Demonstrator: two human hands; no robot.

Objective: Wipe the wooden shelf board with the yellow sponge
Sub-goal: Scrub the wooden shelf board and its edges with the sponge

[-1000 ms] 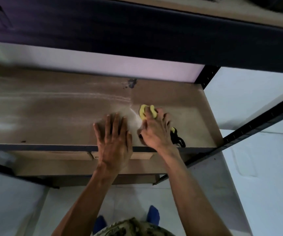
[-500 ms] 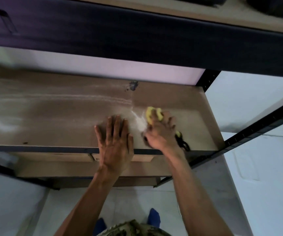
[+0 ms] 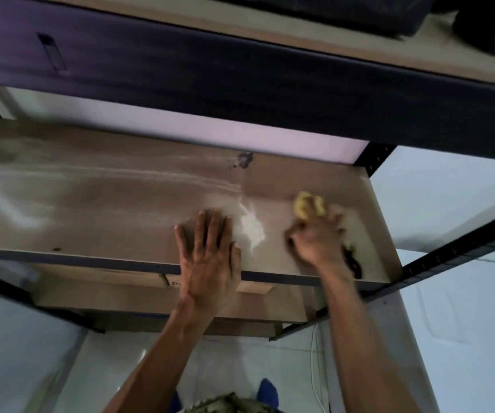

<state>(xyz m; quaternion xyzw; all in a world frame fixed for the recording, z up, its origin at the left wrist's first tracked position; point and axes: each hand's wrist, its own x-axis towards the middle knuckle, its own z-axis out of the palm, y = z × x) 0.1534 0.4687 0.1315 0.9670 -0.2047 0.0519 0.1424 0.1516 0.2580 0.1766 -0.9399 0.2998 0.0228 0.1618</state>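
Right hand (image 3: 317,239) clamps the sponge (image 3: 309,204), which looks soft, light and best gripped from above, near the shelf board (image 3: 106,204) right end; left hand (image 3: 210,257) lies flat at its front edge.

R hand (image 3: 317,238) w/ yellow sponge (image 3: 308,204) farther right along shelf board (image 3: 106,210).

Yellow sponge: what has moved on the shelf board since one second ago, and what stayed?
The right hand, gripping the yellow sponge, slid it rightward along the wooden shelf board, away from the white smear. The left hand stayed flat at the board's front edge; the dark stain is unchanged.
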